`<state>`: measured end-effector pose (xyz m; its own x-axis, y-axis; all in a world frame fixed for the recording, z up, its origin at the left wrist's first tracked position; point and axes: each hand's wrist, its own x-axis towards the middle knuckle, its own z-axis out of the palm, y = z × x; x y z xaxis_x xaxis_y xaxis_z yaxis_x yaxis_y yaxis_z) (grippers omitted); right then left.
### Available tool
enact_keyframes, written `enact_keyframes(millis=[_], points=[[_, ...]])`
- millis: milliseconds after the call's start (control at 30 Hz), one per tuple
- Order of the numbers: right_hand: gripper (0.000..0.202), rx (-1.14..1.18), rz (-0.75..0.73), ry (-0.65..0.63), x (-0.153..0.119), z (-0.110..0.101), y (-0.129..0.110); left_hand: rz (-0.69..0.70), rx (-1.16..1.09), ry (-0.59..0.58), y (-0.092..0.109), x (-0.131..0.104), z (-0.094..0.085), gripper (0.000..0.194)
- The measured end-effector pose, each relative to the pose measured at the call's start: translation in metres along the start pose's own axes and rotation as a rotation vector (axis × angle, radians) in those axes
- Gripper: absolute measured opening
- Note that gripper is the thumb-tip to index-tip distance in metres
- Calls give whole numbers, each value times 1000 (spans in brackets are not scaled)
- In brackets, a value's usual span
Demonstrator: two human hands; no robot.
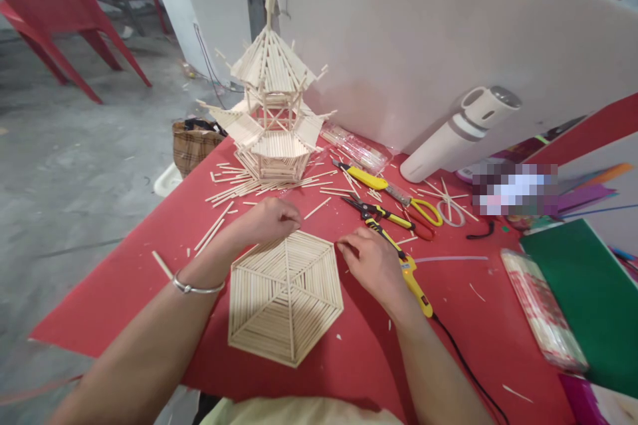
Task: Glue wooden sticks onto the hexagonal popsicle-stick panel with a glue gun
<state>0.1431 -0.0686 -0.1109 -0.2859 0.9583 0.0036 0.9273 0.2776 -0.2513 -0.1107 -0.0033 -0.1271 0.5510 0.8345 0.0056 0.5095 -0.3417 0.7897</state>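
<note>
A flat hexagonal panel of pale wooden sticks [264, 282] lies on the red table in front of me. At its upper left edge is my left hand [274, 219], fingers curled and pinched together; whatever they hold is too small to make out. My right hand [366, 255] is by the panel's upper right corner, thumb and index finger pressed together, with nothing clearly visible between them. Behind the panel stands a tiered pagoda model [274, 99] built of the same sticks. Loose sticks [234, 189] lie scattered around its base.
Right of the panel lie a yellow glue gun [416, 285] with a black cord, pliers [393, 216], a yellow cutter [363, 176] and scissors [426, 210]. A white bottle [448, 139] leans on the wall. Packed sticks [543, 312] and a green sheet [588, 299] lie far right.
</note>
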Motion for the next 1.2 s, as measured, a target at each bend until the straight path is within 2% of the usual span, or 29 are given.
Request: enact_keyframes(millis=[167, 400, 867, 1200], points=[[18, 12, -22, -1, 2, 1, -3, -49, 20, -7, -1, -2, -7, 19], [17, 19, -28, 4, 3, 5, -5, -95, 7, -27, -4, -3, -9, 19], [18, 1, -31, 12, 2, 6, -4, -42, -26, 9, -9, -3, -8, 17], [19, 8, -24, 15, 1, 7, -5, -55, 33, -22, -9, -2, -6, 20]])
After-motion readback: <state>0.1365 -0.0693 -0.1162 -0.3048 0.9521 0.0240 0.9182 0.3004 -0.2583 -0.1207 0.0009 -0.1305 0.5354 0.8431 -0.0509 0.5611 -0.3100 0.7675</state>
